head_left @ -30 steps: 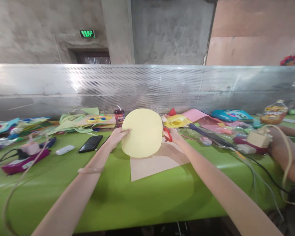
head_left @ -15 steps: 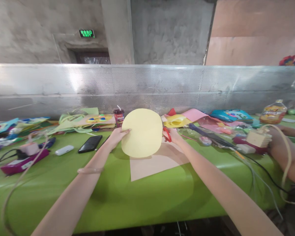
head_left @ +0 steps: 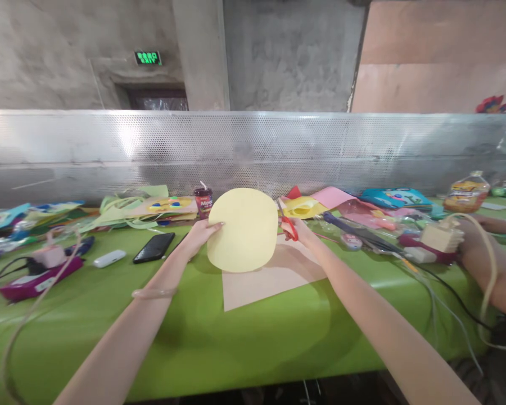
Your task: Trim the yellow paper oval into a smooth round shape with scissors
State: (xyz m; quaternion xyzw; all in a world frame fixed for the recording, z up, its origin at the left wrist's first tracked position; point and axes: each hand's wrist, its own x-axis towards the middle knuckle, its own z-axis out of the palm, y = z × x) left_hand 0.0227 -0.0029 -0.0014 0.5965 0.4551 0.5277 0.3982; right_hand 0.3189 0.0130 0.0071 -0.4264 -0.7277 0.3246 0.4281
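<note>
A rounded piece of pale yellow paper [head_left: 243, 230] is held up over the table, its flat side facing me. My left hand [head_left: 200, 236] pinches its left edge, thumb on the near side and the other fingers mostly hidden. At the right edge, my right hand [head_left: 300, 232] is closed around red-handled scissors [head_left: 292, 228]. Their blades point up and away, just beside the paper; whether they touch it I cannot tell. Beneath lies a pale pinkish sheet [head_left: 253, 292], partly covered from view by the yellow paper.
A green-covered table [head_left: 185, 343] carries a black phone [head_left: 154, 247], a white case [head_left: 109, 258], a purple power strip [head_left: 40, 279] and a lidded cup [head_left: 203, 201] with a straw. Coloured papers, cables and a bottle [head_left: 466, 193] lie further back. Another person's arm [head_left: 495, 256] rests at right.
The scissors in my right hand have shifted slightly right and turned, so more of the red handle and the blades shows. My left hand keeps its hold on the yellow paper.
</note>
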